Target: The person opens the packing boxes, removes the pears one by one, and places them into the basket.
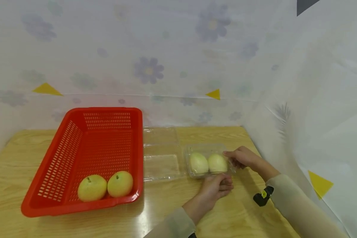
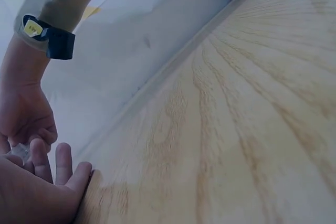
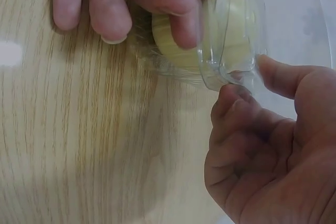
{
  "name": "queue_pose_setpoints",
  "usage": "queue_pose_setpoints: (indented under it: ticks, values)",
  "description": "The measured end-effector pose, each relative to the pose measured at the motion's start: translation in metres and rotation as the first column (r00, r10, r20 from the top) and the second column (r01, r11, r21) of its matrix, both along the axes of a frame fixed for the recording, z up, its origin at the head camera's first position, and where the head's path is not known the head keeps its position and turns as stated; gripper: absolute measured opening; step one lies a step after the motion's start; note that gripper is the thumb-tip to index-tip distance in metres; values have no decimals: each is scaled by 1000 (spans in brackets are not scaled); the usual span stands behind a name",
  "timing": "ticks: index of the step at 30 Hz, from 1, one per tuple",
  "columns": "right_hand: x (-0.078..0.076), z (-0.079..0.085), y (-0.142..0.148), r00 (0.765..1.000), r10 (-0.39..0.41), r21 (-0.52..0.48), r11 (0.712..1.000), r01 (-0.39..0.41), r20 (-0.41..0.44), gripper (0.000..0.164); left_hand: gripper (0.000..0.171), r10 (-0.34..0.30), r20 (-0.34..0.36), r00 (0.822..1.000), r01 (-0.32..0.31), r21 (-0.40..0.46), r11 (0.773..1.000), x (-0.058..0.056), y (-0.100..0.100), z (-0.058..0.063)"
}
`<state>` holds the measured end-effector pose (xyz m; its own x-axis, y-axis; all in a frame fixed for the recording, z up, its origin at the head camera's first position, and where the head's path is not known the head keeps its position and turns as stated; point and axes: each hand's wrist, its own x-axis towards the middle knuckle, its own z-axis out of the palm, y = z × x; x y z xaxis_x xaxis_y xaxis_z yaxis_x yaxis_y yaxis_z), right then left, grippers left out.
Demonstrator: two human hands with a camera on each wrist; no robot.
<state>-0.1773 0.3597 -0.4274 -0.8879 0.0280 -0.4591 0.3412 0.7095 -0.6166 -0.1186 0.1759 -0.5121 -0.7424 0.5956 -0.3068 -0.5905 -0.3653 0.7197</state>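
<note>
The clear box containing two fruits lies right of the red basket, its long axis pointing away from that basket. The right hand pinches the box's end farthest from the basket. The left hand touches the front long side, fingers loosely extended; its thumb's contact cannot be confirmed. No brand is legible; marks on the yellow wrist tag are unreadably small.

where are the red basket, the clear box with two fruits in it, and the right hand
Red basket (image 1: 107,148), head view: its bare floor
Filled clear box (image 1: 207,149), head view: clear plastic at its far side
Right hand (image 1: 242,156), head view: middle of the hand
</note>
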Motion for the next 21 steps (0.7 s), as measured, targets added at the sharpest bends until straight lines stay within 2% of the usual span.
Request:
queue_pose_setpoints:
  ticks: [7, 21]
  values:
    - [-2, 1, -2, 1000, 9, 31, 999, -9, 5, 57, 31, 14, 3, 1000, -14, -27, 1000, 1, 1, 3]
    - [-3, 2, -2, 999, 12, 35, 999, -13, 34, 58, 32, 23, 14, 1000, -22, -43, 999, 0, 5, 1]
